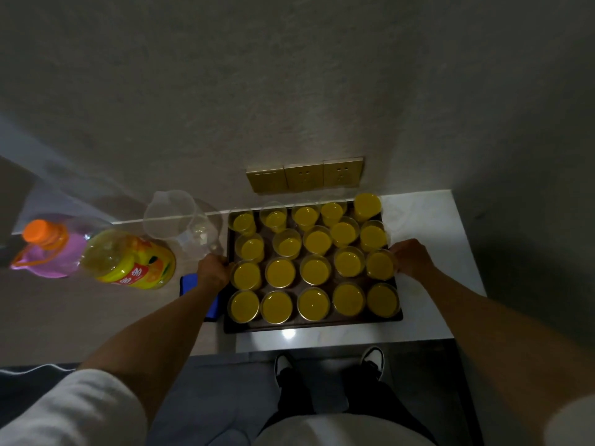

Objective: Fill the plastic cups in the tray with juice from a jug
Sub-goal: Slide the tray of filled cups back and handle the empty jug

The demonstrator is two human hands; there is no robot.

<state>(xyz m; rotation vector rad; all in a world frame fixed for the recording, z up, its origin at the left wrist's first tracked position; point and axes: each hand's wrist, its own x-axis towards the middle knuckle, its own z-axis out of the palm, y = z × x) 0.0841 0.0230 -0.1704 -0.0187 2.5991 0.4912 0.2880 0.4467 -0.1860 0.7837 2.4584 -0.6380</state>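
Basically done pouring: every cup (280,272) visible in the tray (309,326) shows juice, both hands at the tray's sides.

Head view: left hand (212,271) at the tray's left edge, right hand (412,257) at the right edge by the outer cups; fingers look curled at the rim, but grip depth I cannot tell. Jug (175,217) stands empty on the tabletop (418,329), left of the tray, bottle (127,259) further left. Next move, likely a lift or shift: keep it level, cups are full and packed close.
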